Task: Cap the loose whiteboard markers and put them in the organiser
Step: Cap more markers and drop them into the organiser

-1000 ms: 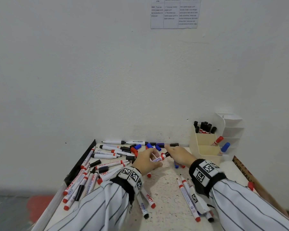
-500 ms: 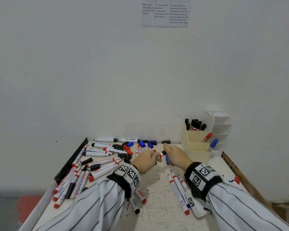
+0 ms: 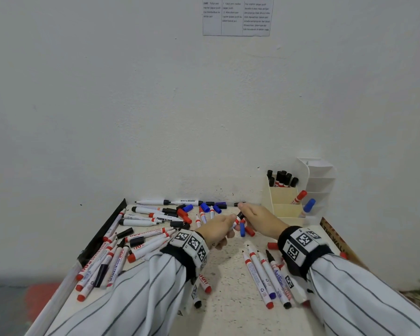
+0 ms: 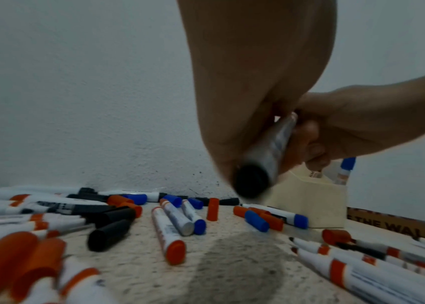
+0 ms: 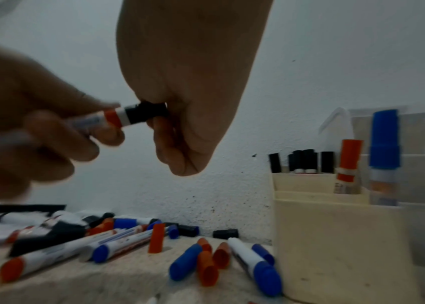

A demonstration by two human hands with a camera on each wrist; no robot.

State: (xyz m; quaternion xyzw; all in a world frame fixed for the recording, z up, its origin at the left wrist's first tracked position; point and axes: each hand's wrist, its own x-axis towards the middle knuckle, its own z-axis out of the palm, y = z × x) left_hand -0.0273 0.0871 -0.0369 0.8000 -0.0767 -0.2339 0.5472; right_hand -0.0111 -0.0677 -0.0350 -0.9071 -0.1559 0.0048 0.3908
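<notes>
My left hand (image 3: 220,230) grips a white marker (image 5: 94,120) with a red band by its barrel, a little above the table. My right hand (image 3: 255,215) pinches the black cap (image 5: 145,112) that sits on the marker's tip. The marker's black rear end (image 4: 251,181) points at the left wrist camera. The cream organiser (image 3: 285,207) stands at the back right, with several black-capped markers (image 3: 283,178), one red-capped marker (image 3: 298,197) and one blue-capped marker (image 3: 308,206) in it.
Many loose markers lie at the left (image 3: 121,248) and uncapped ones at the front right (image 3: 264,275). Loose red, blue and black caps (image 3: 245,230) lie under my hands and along the back wall. A black strip (image 3: 102,232) edges the table's left side.
Both hands have lifted slightly and come together, with the black cap pressed further onto the marker's tip. The head view has shifted a little.
</notes>
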